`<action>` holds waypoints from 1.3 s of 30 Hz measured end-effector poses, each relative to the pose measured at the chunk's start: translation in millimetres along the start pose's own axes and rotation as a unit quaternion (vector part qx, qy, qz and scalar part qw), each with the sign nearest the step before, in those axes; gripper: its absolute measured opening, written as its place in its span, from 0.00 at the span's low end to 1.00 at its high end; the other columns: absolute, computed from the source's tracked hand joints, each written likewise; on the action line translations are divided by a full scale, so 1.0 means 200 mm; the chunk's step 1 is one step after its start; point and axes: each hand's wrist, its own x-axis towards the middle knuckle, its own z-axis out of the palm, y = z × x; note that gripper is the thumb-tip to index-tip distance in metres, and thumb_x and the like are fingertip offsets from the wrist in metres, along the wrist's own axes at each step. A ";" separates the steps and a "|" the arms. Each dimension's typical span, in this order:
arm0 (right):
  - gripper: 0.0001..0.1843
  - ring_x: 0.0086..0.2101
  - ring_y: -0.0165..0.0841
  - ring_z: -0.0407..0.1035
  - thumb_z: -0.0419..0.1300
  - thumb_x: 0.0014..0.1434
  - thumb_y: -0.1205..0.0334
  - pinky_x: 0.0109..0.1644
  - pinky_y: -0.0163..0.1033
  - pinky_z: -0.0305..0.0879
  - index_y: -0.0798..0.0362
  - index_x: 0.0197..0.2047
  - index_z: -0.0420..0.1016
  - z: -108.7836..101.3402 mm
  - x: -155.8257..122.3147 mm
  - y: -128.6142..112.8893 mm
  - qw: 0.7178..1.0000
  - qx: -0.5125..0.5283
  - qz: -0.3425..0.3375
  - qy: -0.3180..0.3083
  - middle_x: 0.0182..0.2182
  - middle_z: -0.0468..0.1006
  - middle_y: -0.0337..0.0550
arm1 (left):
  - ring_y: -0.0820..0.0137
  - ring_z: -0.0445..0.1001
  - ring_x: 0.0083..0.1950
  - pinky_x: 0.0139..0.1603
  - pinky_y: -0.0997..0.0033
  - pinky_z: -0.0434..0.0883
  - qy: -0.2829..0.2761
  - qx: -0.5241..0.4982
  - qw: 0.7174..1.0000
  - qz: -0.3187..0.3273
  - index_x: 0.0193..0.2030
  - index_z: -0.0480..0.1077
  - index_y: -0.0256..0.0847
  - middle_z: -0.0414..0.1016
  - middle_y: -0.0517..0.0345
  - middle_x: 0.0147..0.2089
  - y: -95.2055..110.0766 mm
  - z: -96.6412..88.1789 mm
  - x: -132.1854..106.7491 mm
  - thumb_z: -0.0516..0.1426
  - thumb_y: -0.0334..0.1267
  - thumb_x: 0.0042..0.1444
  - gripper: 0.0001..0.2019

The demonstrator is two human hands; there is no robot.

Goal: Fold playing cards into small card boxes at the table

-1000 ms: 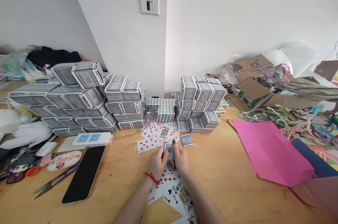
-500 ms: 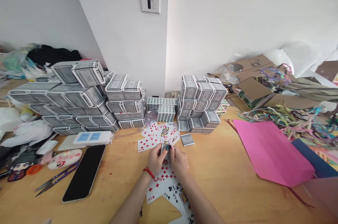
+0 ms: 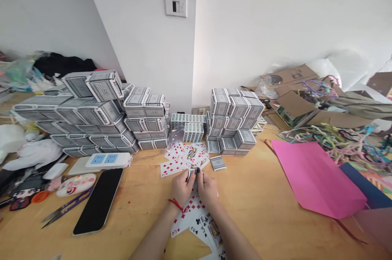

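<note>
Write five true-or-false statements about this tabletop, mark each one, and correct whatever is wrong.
1. The bare left hand and bare right hand both grip a small grey-patterned card piece. True.
2. The thin red cord bracelet is on the right wrist. False: the bracelet is on the left wrist.
3. The black rectangular phone lies on the pale wooden table, left of both hands. True.
4. The bright pink paper sheet lies between the phone and the left hand. False: the pink sheet lies to the right of both hands.
5. A flat, square grey-patterned card piece lies on the table, apart from both hands. True.
</note>
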 end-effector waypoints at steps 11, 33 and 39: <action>0.26 0.15 0.25 0.52 0.42 0.58 0.46 0.19 0.31 0.45 0.53 0.17 0.59 -0.02 0.01 -0.04 0.981 0.167 0.086 -0.037 0.12 0.59 0.33 | 0.75 0.61 0.19 0.22 0.76 0.55 0.002 0.024 0.999 0.039 0.19 0.59 0.40 0.61 0.62 0.17 -0.01 -0.01 -0.01 0.45 0.39 0.56 0.15; 0.20 0.20 0.29 0.58 0.46 0.56 0.48 0.22 0.32 0.54 0.54 0.23 0.64 -0.01 0.03 -0.09 0.927 0.333 0.170 -0.033 0.18 0.65 0.37 | 0.73 0.65 0.21 0.22 0.76 0.62 0.020 -0.090 0.996 -0.019 0.22 0.65 0.38 0.68 0.58 0.19 -0.04 0.00 -0.01 0.41 0.44 0.59 0.21; 0.21 0.18 0.29 0.58 0.44 0.56 0.47 0.20 0.32 0.52 0.53 0.22 0.63 0.00 0.03 -0.06 0.939 0.304 0.158 -0.023 0.17 0.66 0.37 | 0.71 0.66 0.24 0.23 0.75 0.65 0.019 -0.160 0.984 -0.081 0.22 0.65 0.39 0.68 0.58 0.20 -0.03 0.00 0.03 0.39 0.46 0.59 0.22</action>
